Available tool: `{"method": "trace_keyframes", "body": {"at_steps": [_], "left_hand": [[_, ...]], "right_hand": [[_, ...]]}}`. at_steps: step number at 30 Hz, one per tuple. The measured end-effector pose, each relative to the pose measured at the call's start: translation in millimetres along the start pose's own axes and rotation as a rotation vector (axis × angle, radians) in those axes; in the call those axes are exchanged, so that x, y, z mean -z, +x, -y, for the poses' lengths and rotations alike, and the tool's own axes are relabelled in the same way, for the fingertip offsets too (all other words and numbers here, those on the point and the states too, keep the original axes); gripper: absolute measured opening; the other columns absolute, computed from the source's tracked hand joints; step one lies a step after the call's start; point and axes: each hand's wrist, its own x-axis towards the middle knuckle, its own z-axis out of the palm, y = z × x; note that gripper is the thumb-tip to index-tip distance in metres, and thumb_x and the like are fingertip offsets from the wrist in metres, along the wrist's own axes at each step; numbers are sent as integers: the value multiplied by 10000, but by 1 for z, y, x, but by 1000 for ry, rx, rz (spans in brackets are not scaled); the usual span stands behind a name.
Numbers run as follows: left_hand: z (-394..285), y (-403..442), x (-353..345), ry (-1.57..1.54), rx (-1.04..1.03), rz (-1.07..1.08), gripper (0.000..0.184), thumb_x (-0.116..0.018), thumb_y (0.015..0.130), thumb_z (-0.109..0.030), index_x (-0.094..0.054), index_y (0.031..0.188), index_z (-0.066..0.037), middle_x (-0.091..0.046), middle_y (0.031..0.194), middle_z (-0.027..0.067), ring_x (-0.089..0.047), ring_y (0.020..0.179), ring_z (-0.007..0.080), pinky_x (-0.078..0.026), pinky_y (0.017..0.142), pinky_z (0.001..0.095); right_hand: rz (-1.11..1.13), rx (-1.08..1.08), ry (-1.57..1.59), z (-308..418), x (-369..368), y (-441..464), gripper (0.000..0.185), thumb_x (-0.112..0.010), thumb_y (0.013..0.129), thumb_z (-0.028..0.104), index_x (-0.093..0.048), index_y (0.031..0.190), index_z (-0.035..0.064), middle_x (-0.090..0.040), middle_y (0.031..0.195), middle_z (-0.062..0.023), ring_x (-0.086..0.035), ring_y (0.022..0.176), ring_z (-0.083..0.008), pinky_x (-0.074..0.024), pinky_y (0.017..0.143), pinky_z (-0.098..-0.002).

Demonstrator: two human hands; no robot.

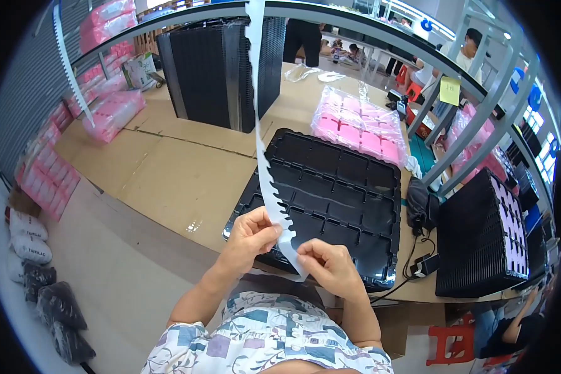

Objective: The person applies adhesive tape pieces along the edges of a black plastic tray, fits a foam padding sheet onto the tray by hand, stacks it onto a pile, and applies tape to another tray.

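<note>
A long white strip with a toothed edge (269, 187) hangs from above and runs down to my hands. My left hand (254, 234) pinches it near its lower part, thumb against fingers. Just to the right, my right hand (330, 267) grips the strip close to its bottom end, which curls below the fingers. Behind and under the hands lies a black plastic tray (355, 181) divided into shallow compartments, on the cardboard-covered table.
A tall stack of black trays (209, 75) stands at the back. Pink pieces in clear wrap (358, 124) lie beyond the tray. Another black stack (474, 243) is at right, by a cable and a metal frame (461, 149). A second toothed strip (71, 71) hangs at left.
</note>
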Motion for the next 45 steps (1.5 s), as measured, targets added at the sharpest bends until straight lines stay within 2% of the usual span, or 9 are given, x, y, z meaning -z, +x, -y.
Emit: {"method": "trace_keyframes", "body": {"at_steps": [3, 5, 9, 20, 25, 28, 31, 39, 45], "left_hand": [[-7, 1, -10, -13, 22, -56, 47, -605, 903, -39, -617, 943, -61, -562, 728, -34, -455, 547, 12, -284, 442, 166], [-7, 5, -12, -21, -9, -85, 36, -619, 898, -53, -601, 930, -57, -570, 735, -21, -461, 533, 18, -281, 416, 170], [-10, 15, -18, 2, -17, -102, 70, -629, 886, -59, -577, 840, -70, -555, 653, -26, -469, 498, 21, -294, 414, 166], [2, 29, -15, -76, -51, 20, 125, -629, 912, -58, -565, 808, -88, -579, 657, -18, -498, 505, 7, -323, 406, 150], [5, 28, -18, -17, -37, 31, 114, -628, 909, -63, -575, 810, -81, -565, 666, -31, -481, 510, 10, -339, 430, 160], [-1, 31, -18, 82, -69, 172, 24, -635, 905, -53, -620, 887, -49, -617, 754, -20, -563, 665, 26, -449, 581, 186], [-12, 37, -14, 150, -42, 389, 117, -616, 915, -18, -653, 1023, 8, -668, 943, 23, -611, 887, 70, -496, 801, 240], [-12, 38, -15, 368, -86, 251, 95, -656, 894, -45, -675, 958, 24, -673, 870, 22, -609, 791, 62, -501, 709, 227], [-12, 33, -18, 326, -51, 240, 113, -638, 882, -68, -679, 929, 26, -662, 824, 15, -593, 745, 53, -490, 667, 220]], "right_hand": [[-134, -32, 125, -4, -6, 7, 173, -511, 961, 71, -644, 1016, -25, -675, 788, -36, -547, 628, -48, -449, 568, -198], [-194, -38, 199, -6, -5, 13, 202, -474, 981, 76, -625, 1065, -29, -680, 869, -47, -532, 639, -44, -438, 573, -187], [-290, -51, 270, -8, -3, 17, 197, -471, 977, 52, -635, 1061, -20, -706, 884, -69, -557, 604, -52, -466, 562, -207], [-281, -38, 310, -7, -8, 24, 207, -543, 978, 125, -653, 1084, -14, -690, 844, -40, -558, 634, -48, -460, 572, -194], [-334, -32, 351, -6, -10, 33, 128, -641, 919, 88, -655, 967, -30, -633, 756, 0, -545, 623, -29, -434, 549, -176], [-337, -54, 325, -2, -6, 31, 83, -660, 895, 60, -650, 908, -21, -612, 707, 19, -519, 582, -14, -406, 507, -173], [-275, -103, 391, -7, 0, 30, 82, -682, 882, 57, -653, 876, -20, -617, 704, 21, -512, 580, -6, -390, 500, -159], [-299, -67, 482, -8, 0, 29, 76, -677, 895, 50, -633, 899, -12, -616, 716, 18, -527, 585, -11, -407, 517, -154], [-328, -1, 294, -7, 1, 25, 83, -694, 862, 64, -651, 851, -7, -620, 697, 20, -554, 598, -15, -432, 514, -182]]}}
